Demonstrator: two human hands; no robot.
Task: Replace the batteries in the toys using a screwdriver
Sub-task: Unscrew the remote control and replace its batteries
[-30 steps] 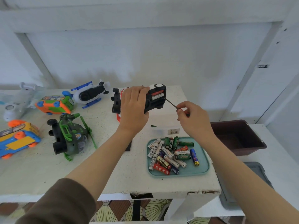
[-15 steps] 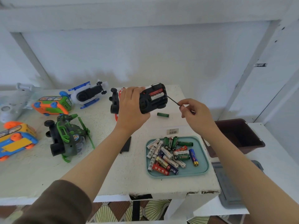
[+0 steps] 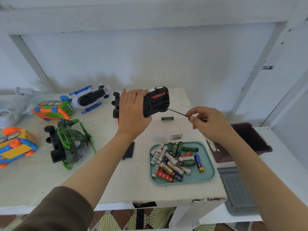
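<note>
A white-painted table [image 3: 33,180] with a chipped front edge stands against a plain white wall [image 3: 150,55]. White slanted beams [image 3: 30,59] cross the wall on the left and right. A small white barcode label [image 3: 176,136] lies on the table top. To the right, a lower white surface [image 3: 286,157] carries a dark maroon rectangular plastic bin [image 3: 260,142]. Just in front of the bin lies a flat grey rectangular plastic lid [image 3: 238,194]. Below the table edge shows a floor with a brown and cream leaf pattern [image 3: 160,217].
</note>
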